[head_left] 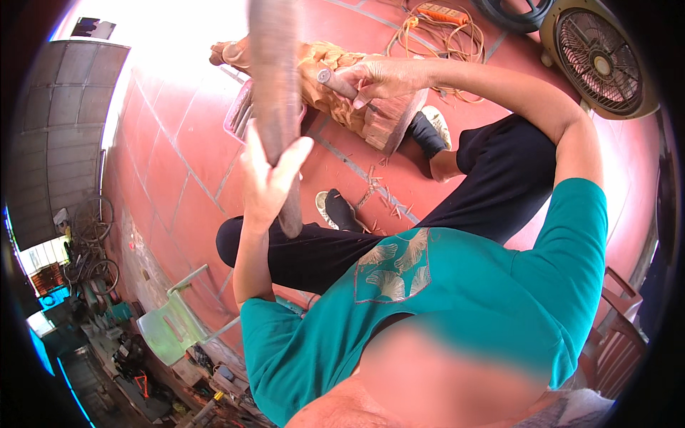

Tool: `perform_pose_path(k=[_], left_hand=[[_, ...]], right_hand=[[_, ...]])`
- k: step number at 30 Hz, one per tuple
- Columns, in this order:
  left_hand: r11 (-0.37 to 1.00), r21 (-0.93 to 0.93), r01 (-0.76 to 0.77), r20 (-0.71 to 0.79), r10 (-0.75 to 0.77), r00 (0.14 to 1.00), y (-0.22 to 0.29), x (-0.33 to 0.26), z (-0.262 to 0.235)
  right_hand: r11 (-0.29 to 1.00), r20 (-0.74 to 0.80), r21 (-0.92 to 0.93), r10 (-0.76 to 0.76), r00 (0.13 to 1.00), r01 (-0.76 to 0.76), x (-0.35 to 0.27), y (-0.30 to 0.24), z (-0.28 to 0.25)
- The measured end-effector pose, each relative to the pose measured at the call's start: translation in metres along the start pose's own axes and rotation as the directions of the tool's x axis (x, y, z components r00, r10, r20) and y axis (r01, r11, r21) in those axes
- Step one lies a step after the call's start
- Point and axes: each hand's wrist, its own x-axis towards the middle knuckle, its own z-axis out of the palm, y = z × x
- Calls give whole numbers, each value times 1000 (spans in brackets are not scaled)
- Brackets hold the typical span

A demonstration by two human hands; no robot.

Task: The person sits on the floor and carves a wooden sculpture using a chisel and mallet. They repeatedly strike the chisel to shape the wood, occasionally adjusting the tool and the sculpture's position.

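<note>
My left hand is closed round the narrow end of a long wooden mallet, club-shaped and raised upright, its upper part smeared by motion. Fingers of my right hand wrap the round handle of a chisel, held over a wood carving. I cannot make out the chisel's blade. The carving lies on the tiled floor between my feet, its surface cut into deep folds, with a flat sawn end by my right foot. The mallet hides part of the carving.
A pink basket of tools stands beside the carving. Wood chips litter the red tiles. An orange power strip with coiled cords and a box fan are at far right. A green plastic chair is at left.
</note>
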Motion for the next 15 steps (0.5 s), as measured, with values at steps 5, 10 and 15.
perform_pose_path(k=[5,10,15], left_hand=[[965,261,0,134,-36,990,-5,11,-8],[990,-100,-100,-70,94,993,-4,4,-14],[997,-4,-78,-69,77,995,-5,1,-2]], right_hand=[[1000,3,-10,21,1000,-21,2,-4,1],[999,-39,29,44,998,-43,1,-8,3],[1000,-37,-10,17,999,-17,2,-8,3]])
